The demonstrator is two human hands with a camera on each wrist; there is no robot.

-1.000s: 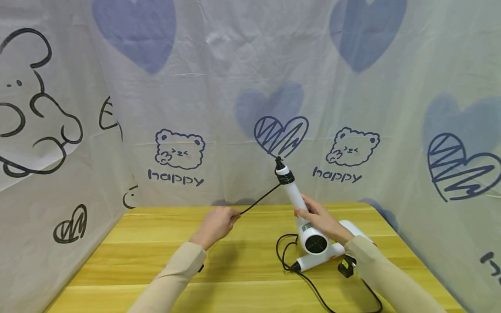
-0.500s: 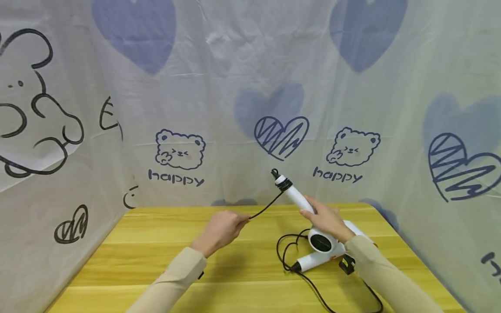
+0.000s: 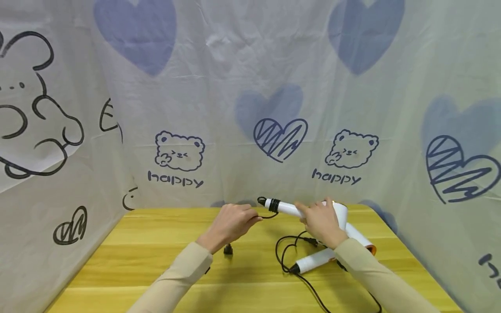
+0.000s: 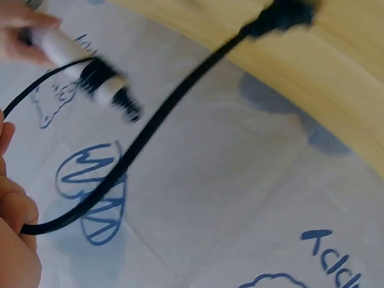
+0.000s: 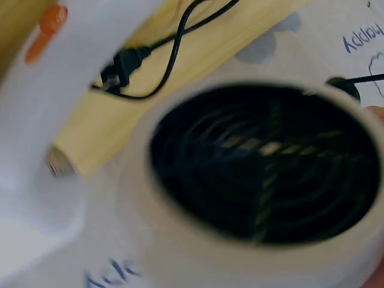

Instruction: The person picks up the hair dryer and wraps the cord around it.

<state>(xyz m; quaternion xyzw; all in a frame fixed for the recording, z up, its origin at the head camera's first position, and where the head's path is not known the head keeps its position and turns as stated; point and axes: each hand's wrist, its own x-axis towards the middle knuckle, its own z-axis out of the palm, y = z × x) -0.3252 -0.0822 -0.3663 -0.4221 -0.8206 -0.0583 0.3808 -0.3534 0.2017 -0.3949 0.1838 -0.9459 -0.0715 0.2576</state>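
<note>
My right hand [image 3: 322, 221] grips a white hair dryer [image 3: 287, 208], its handle pointing left and nearly level. Several turns of black cord [image 3: 274, 205] wrap the handle near its end. From there a short slack stretch runs to my left hand [image 3: 233, 221], which pinches the cord between thumb and fingers. Past those fingers the cord's free end hangs with its plug [image 3: 228, 249], seen blurred in the left wrist view. The dryer's round black grille [image 5: 264, 162] fills the right wrist view. Below it, a second white hair dryer [image 3: 315, 261] lies on the table, partly hidden by my right hand and sleeve.
The second dryer's black cord [image 3: 279, 256] loops over the wooden table [image 3: 129, 269] and leaves at the front edge. A plug [image 5: 123, 69] lies near that dryer. A printed cloth [image 3: 235, 65] hangs behind the table and along both sides.
The held hair dryer has swung from a steep tilt down to nearly level, its handle end dropping leftward. My left hand has moved right, the cord has slackened, and a plug now shows below it.
</note>
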